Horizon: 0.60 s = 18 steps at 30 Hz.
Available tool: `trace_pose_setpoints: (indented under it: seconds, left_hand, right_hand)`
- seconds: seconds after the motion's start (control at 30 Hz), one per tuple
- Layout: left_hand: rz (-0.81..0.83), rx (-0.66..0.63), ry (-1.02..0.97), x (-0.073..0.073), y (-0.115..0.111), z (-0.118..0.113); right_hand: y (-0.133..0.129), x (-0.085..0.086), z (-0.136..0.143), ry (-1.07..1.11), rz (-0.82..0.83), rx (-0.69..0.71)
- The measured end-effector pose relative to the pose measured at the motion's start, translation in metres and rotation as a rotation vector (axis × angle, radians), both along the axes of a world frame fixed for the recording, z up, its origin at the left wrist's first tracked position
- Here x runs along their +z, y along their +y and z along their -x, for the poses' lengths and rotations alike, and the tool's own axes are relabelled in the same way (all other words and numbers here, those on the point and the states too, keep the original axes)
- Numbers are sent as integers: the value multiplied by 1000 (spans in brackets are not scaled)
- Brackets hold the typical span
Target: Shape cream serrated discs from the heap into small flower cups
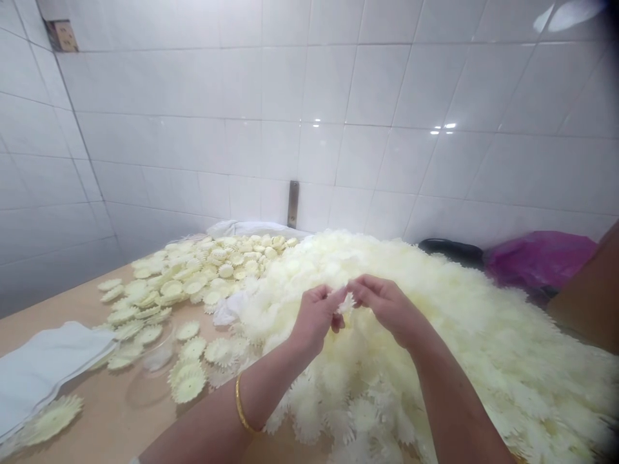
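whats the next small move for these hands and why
Probably steady the pale petal piece with the left hand and tease its jagged edge outward with the right hand: it looks bunched, and both hands' fingertips meet beside it, over the frilly petal heap.

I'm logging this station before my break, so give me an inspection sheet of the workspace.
Surface: tan tabletop, largely covered.
Job's things: heaped frilly pale pieces; toothed pale discs scattered and overlapping to the left.
Clutter: folded white sheet, black item, purple plastic.
Hands: left hand pinches a small frilly piece; right hand has its fingertips there, grip unclear.
Cables: nothing seen.
Surroundings: tiled wall, metal strip; brown shape at right, unidentifiable.
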<state>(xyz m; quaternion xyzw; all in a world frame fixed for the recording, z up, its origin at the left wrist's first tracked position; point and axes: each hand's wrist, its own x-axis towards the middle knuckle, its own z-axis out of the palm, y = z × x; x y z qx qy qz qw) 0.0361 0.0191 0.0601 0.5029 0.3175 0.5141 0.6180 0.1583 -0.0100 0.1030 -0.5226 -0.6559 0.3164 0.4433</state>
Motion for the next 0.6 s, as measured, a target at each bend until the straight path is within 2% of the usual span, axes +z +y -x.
trace_pose_setpoints:
  seconds: [0.17,0.43,0.5,0.6]
  left_hand:
    - [41,-33,-16,0,1,1]
    - [116,-110,-100,-2,3,-2]
    - [184,-139,-138,-2,3,-2]
    - [266,-258,-151,-1,4,-1]
  right_hand:
    - [-2,1,1,90,65,116]
    - [1,-5,1,204,71,234]
    - [1,-5,1,197,36,211]
    - [3,-6,0,164,-46,92]
